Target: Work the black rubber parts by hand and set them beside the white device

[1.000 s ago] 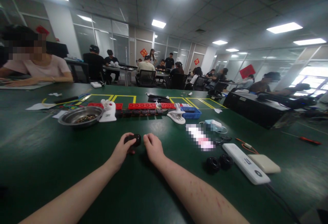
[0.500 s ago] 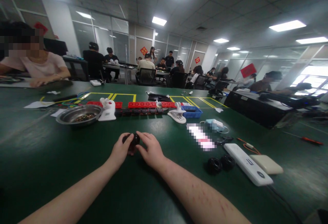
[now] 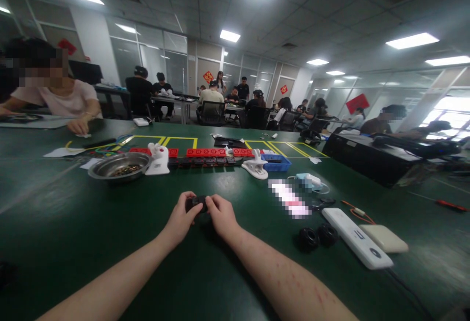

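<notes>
A small black part (image 3: 199, 201) sits between my two hands above the green table (image 3: 161, 272); its exact kind cannot be made out. My left hand (image 3: 182, 216) grips its left end, with the thumb in front and fingers curled behind. At the other end, my right hand (image 3: 222, 214) pinches it with thumb and fingers. Two black tyre-like rings (image 3: 308, 238) lie side by side to the right of my right forearm.
Behind my hands stand a metal bowl (image 3: 96, 169) of small parts, a white clamp (image 3: 160, 161), red trays (image 3: 205, 152), another white clamp (image 3: 256, 166) and a blue bin (image 3: 281, 165). To the right lie a white power strip (image 3: 352, 235) and a cream case (image 3: 385, 238). Across the table sits a person (image 3: 69, 98).
The black part has turned from upright to more sideways, and both hands have shifted slightly right. My right fingers, straighter before, now close on it. The person across has moved a hand.
</notes>
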The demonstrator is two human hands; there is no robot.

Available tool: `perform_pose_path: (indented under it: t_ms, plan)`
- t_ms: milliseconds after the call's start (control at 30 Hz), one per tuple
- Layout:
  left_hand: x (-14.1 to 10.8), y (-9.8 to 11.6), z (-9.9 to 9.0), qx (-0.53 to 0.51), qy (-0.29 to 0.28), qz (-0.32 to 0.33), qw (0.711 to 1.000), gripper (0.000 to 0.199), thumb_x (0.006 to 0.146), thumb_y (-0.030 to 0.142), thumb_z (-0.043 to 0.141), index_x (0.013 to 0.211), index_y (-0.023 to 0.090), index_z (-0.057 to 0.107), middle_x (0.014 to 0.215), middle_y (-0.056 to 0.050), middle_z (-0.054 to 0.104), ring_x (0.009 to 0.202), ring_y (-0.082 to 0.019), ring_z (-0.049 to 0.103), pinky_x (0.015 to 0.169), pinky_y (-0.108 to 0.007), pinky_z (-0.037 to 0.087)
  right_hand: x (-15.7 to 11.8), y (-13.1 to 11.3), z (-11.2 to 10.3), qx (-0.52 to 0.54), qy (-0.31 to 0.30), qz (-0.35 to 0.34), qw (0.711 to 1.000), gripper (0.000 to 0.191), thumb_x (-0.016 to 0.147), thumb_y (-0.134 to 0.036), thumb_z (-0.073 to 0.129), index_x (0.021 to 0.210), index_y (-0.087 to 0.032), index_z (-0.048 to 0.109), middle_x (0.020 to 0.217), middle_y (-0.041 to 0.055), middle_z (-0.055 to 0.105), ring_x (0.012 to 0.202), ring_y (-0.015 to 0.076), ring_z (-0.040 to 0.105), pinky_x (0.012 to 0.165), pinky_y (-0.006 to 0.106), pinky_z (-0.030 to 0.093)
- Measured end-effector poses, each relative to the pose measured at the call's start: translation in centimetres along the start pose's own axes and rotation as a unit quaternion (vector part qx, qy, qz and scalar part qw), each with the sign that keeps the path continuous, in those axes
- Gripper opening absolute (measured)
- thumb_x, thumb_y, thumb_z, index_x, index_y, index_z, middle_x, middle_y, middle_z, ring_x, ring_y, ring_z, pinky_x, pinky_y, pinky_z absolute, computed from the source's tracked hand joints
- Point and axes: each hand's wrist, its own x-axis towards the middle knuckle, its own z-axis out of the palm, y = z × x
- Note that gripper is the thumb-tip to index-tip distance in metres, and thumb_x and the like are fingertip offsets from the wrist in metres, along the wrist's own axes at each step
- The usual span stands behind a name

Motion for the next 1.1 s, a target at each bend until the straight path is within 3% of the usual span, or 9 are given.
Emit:
perform_pose_path:
  t_ms: [167, 300, 400, 500, 567, 733, 900, 1000, 1100]
  plan:
    - [0.1, 0.3, -0.2, -0.063, -0.011, -0.026, 0.998, 0.041, 0.069, 0.051, 0.044, 0.094, 0.019, 0.041, 0.077, -0.001, 0.05, 0.056, -0.014, 0.053, 0.041, -0.022, 0.043, -0.2, -0.5, 0.0, 0.007, 0.002, -0.053, 0.999, 0.014, 0.077, -0.028, 0.051, 0.084, -0.016, 0.055, 0.076, 0.0012, 0.056, 0.072, 0.0125, 0.049, 0.065, 0.023, 0.037]
    - [0.6, 0.5, -0.2, -0.103, -0.008, -0.065, 0.993, 0.04, 0.066, 0.048, 0.05, 0.09, 0.017, 0.042, 0.061, 0.002, 0.051, 0.045, -0.012, 0.051, 0.038, -0.022, 0.04, -0.5, -0.8, -0.1, -0.005, 0.007, -0.139, 0.99, 0.031, 0.072, -0.02, 0.057, 0.102, -0.017, 0.05, 0.094, 0.0035, 0.055, 0.088, 0.0153, 0.047, 0.079, 0.027, 0.036]
    - [0.8, 0.2, -0.1, -0.095, 0.006, -0.065, 0.993, 0.037, 0.064, 0.044, 0.053, 0.088, 0.018, 0.042, 0.059, 0.003, 0.05, 0.044, -0.012, 0.049, 0.037, -0.021, 0.039, -0.5, -0.6, 0.0, 0.008, 0.01, -0.133, 0.991, 0.033, 0.074, -0.023, 0.054, 0.106, -0.018, 0.047, 0.096, 0.0031, 0.054, 0.09, 0.0151, 0.047, 0.08, 0.027, 0.035]
    - [0.7, -0.2, -0.1, -0.054, 0.008, -0.032, 0.998, 0.037, 0.064, 0.043, 0.054, 0.09, 0.019, 0.043, 0.068, 0.002, 0.05, 0.051, -0.012, 0.051, 0.038, -0.02, 0.04, -0.2, -0.2, 0.1, 0.017, 0.043, -0.052, 0.998, 0.021, 0.082, -0.031, 0.042, 0.094, -0.016, 0.05, 0.081, 0.0018, 0.055, 0.077, 0.0135, 0.049, 0.069, 0.024, 0.037]
    - [0.4, -0.2, -0.1, -0.028, 0.004, -0.007, 1.0, 0.038, 0.063, 0.04, 0.055, 0.092, 0.019, 0.043, 0.077, 0.0, 0.05, 0.056, -0.012, 0.051, 0.041, -0.02, 0.041, 0.1, 0.1, 0.1, -0.006, 0.036, -0.015, 0.999, 0.031, 0.086, -0.036, 0.032, 0.075, -0.016, 0.052, 0.067, 0.0004, 0.052, 0.066, 0.0124, 0.048, 0.06, 0.022, 0.035]
    - [0.0, 0.0, -0.3, -0.034, -0.014, 0.038, 0.999, 0.039, 0.06, 0.032, 0.058, 0.093, 0.018, 0.042, 0.086, -0.002, 0.048, 0.065, -0.013, 0.051, 0.047, -0.02, 0.043, 0.2, 0.2, 0.2, -0.065, -0.025, -0.037, 0.997, 0.046, 0.088, -0.039, 0.028, 0.055, -0.015, 0.049, 0.054, -0.0005, 0.047, 0.059, 0.011, 0.044, 0.056, 0.021, 0.03]
    - [-0.1, 0.4, -0.4, -0.063, 0.005, 0.0, 0.998, 0.037, 0.068, 0.042, 0.05, 0.096, 0.019, 0.043, 0.09, -0.004, 0.047, 0.073, -0.017, 0.052, 0.049, -0.023, 0.045, -0.1, -0.3, 0.0, -0.072, -0.024, -0.088, 0.993, 0.021, 0.084, -0.029, 0.041, 0.085, -0.015, 0.057, 0.077, 0.003, 0.056, 0.073, 0.0139, 0.047, 0.066, 0.024, 0.034]
    - [0.0, 0.6, -0.4, -0.04, 0.034, -0.026, 0.998, 0.039, 0.07, 0.049, 0.045, 0.093, 0.018, 0.043, 0.085, -0.004, 0.049, 0.064, -0.015, 0.053, 0.045, -0.022, 0.044, -0.1, -0.4, -0.1, -0.056, -0.04, -0.134, 0.989, 0.03, 0.081, -0.023, 0.045, 0.11, -0.016, 0.048, 0.094, 0.0058, 0.055, 0.086, 0.0165, 0.046, 0.077, 0.029, 0.035]
    - [0.4, 0.6, -0.3, -0.036, 0.03, -0.057, 0.997, 0.039, 0.07, 0.05, 0.044, 0.09, 0.017, 0.044, 0.069, -0.001, 0.051, 0.052, -0.013, 0.051, 0.04, -0.021, 0.04, -0.1, -0.4, 0.0, -0.047, -0.054, -0.138, 0.988, 0.034, 0.081, -0.027, 0.046, 0.114, -0.018, 0.046, 0.095, 0.0061, 0.055, 0.088, 0.0174, 0.047, 0.079, 0.03, 0.035]
